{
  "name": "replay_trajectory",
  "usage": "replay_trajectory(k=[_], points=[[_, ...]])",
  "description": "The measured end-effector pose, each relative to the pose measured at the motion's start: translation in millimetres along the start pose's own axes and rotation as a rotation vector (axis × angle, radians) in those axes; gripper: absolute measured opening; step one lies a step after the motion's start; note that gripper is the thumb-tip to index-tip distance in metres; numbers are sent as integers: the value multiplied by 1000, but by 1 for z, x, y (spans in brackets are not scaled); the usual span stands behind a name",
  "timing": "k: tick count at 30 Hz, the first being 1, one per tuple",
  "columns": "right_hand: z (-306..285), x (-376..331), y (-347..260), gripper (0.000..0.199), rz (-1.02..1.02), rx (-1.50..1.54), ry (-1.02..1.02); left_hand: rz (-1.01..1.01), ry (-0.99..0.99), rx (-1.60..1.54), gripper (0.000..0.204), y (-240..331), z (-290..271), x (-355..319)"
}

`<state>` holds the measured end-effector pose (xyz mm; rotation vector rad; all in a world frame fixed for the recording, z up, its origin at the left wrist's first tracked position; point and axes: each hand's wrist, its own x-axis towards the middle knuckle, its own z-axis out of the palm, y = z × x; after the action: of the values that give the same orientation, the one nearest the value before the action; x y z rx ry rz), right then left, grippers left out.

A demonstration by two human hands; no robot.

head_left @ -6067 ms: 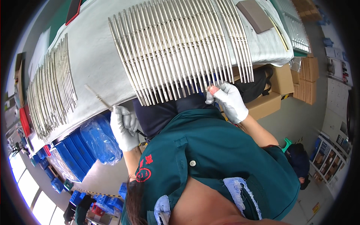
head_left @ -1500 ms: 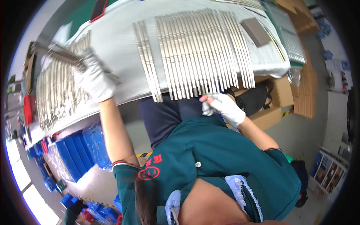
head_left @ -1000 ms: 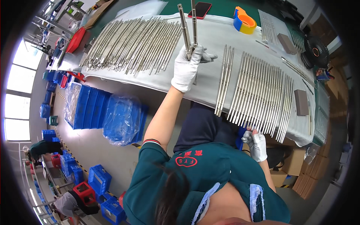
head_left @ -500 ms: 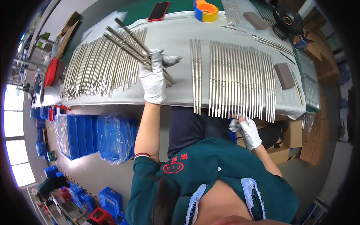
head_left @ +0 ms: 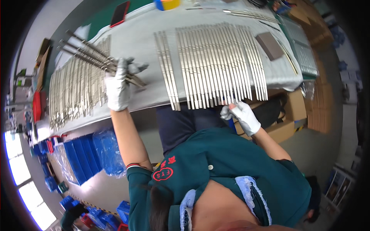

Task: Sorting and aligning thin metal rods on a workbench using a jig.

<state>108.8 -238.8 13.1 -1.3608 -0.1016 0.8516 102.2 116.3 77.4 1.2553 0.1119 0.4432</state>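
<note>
Head camera: a white-gloved left hand (head_left: 117, 86) grips a bundle of about four long silver metal rods (head_left: 96, 59), fingers wrapped tight, above the white-covered worktop (head_left: 142, 42). Bare cloth lies open between a heaped pile of rods (head_left: 73, 92) near the left edge and a neat flat row of rods (head_left: 216, 65), too many to count. The gloved right hand (head_left: 241, 115) touches that row's overhanging tips at the near edge, fingers curled; what they pinch cannot be told.
</note>
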Motion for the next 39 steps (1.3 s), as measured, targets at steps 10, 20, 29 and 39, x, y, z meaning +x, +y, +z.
replay_trajectory(k=[10, 20, 29, 39], points=[[-28, -22, 1, 54, -66, 5, 95, -84, 212, -31, 26, -14, 7, -2], [-56, -24, 5, 82, -158, 194, 436, -363, 205, -131, 22, -24, 5, -15], [-65, -19, -4, 86, -164, 91, 393, -568, 103, 339, 27, -20, 21, -3], [-78, -10, -1, 79, -156, 257, 491, -603, 59, 400, 27, -19, 39, -8]])
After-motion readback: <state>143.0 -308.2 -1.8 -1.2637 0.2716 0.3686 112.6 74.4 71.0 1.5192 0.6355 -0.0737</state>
